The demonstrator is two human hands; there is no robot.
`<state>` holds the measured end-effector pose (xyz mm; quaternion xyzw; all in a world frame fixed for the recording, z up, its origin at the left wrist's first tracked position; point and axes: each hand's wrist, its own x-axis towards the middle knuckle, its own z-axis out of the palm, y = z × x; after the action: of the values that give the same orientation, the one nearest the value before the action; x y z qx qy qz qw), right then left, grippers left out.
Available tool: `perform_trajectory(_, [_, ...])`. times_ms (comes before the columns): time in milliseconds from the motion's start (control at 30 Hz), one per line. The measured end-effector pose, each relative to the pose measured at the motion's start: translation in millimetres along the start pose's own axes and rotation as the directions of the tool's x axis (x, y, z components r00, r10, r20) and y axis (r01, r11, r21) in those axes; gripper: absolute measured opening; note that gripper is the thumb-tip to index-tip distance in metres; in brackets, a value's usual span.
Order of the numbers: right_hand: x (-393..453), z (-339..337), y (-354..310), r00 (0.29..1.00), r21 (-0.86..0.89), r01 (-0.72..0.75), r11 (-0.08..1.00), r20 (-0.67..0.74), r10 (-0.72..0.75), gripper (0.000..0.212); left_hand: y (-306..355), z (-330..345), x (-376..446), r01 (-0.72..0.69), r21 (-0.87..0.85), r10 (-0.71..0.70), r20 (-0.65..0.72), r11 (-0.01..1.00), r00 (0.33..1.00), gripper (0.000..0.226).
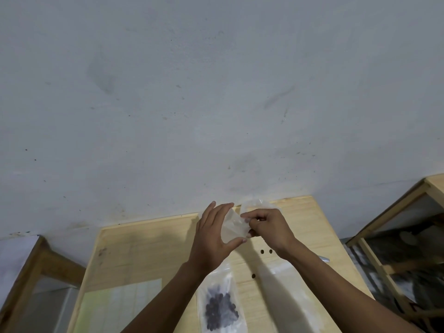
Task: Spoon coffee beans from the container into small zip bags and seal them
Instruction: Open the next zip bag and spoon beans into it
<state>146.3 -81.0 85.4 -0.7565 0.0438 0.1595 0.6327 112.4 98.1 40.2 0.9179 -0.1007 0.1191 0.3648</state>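
Above the far part of the wooden table both hands hold a small clear zip bag. My left hand cups it from the left, fingers straight up and thumb under its lower edge. My right hand pinches the bag's right edge with curled fingers. The bag looks to have nothing in it. Near the front edge lies a second zip bag with dark coffee beans inside. A few loose beans lie on the table under my right wrist. No container or spoon can be made out.
A pale sheet lies on the table's near left. Another clear bag lies under my right forearm, with a grey tip showing beyond it. Wooden frames stand right and left of the table. A grey wall is behind.
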Motion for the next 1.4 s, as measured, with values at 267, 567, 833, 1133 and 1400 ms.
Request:
perform_trajectory(267, [0.3,-7.5,0.4,0.987,0.108,-0.088,0.990,0.141,0.073,0.020,0.5,4.2,-3.1,0.032,-0.033,-0.033,-0.040,0.999,0.999,0.078])
perform_trajectory(567, [14.2,-72.7,69.2,0.974,-0.334,-0.143,0.932,-0.212,0.074,0.021,-8.9,14.6,-12.2,0.032,-0.007,-0.032,0.051,0.999,0.998,0.085])
perform_trajectory(833, [-0.4,-121.0,149.3,0.966,-0.882,-0.255,0.397,-0.252,0.063,0.030,-13.8,23.7,-15.7,0.086,-0.044,-0.083,0.065,0.995,0.994,0.086])
perform_trajectory(1133, [0.4,-119.6,170.8,0.965,-0.907,-0.259,0.332,-0.256,0.054,0.016,-17.2,27.3,-10.6,0.102,-0.024,-0.097,0.137,0.995,0.986,0.094])
perform_trajectory(1400, [-7.2,-114.3,135.1,0.974,-0.534,0.070,0.843,-0.147,-0.174,0.019,-20.9,26.7,-5.7,0.153,-0.007,-0.149,0.166,0.988,0.975,0.096])
